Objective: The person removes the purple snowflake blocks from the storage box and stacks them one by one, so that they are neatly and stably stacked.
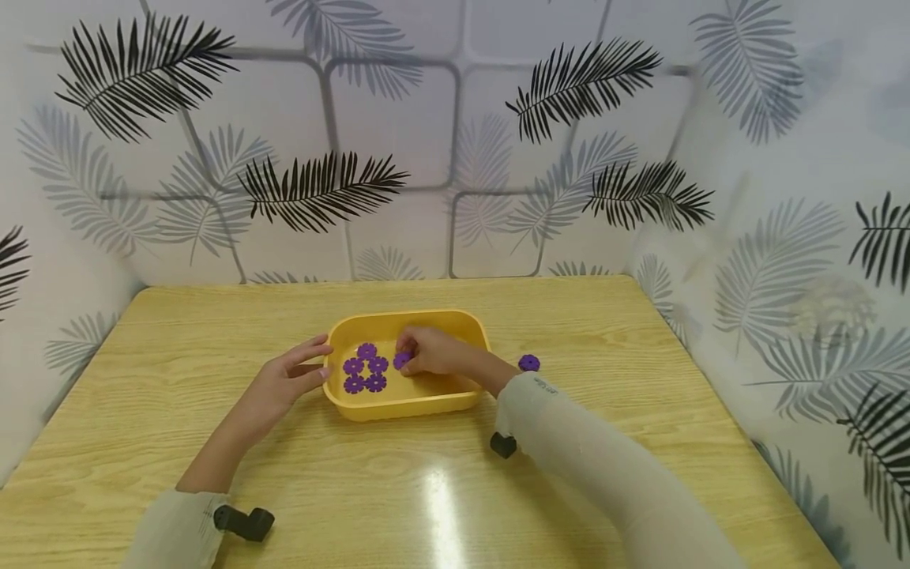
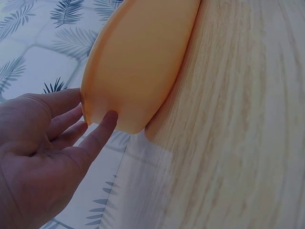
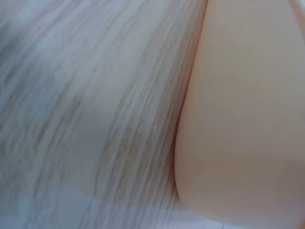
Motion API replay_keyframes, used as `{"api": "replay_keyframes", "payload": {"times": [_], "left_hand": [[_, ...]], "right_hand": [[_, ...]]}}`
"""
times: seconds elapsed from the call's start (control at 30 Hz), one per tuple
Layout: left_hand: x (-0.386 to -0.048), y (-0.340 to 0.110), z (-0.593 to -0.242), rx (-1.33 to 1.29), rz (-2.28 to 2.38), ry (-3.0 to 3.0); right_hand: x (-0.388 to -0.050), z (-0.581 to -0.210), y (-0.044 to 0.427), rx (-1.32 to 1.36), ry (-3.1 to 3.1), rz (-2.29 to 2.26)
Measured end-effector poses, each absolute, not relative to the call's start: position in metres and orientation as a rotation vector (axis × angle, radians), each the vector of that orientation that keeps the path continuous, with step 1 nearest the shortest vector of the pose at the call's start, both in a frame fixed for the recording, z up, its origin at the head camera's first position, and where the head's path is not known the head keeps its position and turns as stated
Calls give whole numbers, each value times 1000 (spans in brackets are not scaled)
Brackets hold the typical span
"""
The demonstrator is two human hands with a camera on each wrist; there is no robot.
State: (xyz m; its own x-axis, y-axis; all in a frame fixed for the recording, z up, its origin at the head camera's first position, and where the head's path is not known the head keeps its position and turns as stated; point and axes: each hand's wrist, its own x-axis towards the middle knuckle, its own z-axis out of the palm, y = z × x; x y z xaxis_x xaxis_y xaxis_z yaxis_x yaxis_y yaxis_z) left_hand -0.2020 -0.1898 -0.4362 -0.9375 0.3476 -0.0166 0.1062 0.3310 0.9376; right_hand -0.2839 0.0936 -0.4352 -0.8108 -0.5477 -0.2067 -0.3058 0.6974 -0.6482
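Note:
A yellow plastic tray sits on the wooden table. My left hand rests its fairly straight fingers and thumb against the tray's left end; in the left wrist view the thumb of that hand touches the outer wall of the tray. Inside the tray, my right hand pinches a purple flower-shaped plastic disc between thumb and fingers. Several like discs lie to its left in a ring on the tray's floor. The right wrist view shows the tray's outside wall, without the hand.
Another purple disc lies on the table just right of the tray, perhaps more than one stacked. The light wooden table meets a leaf-patterned wall covering at the back and sides.

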Motion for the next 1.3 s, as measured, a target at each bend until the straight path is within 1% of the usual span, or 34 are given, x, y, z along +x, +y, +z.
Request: {"api": "replay_keyframes", "payload": {"times": [0.5, 0.8, 1.07, 1.23, 1.3], "left_hand": [[-204, -189, -437, 406, 1628, 2404], [-204, -189, -438, 409, 1642, 2400], [-203, -188, -437, 404, 1644, 2396], [-202, -188, -436, 403, 1649, 2390], [-202, -188, -436, 410, 1647, 2394]], "right_hand": [[-290, -433, 102, -793, 2488, -763], [-292, -431, 101, -793, 2489, -715], [-284, -419, 107, -897, 2516, -774], [-276, -403, 122, -972, 2541, -839], [-273, -397, 131, -965, 2559, -870]]}}
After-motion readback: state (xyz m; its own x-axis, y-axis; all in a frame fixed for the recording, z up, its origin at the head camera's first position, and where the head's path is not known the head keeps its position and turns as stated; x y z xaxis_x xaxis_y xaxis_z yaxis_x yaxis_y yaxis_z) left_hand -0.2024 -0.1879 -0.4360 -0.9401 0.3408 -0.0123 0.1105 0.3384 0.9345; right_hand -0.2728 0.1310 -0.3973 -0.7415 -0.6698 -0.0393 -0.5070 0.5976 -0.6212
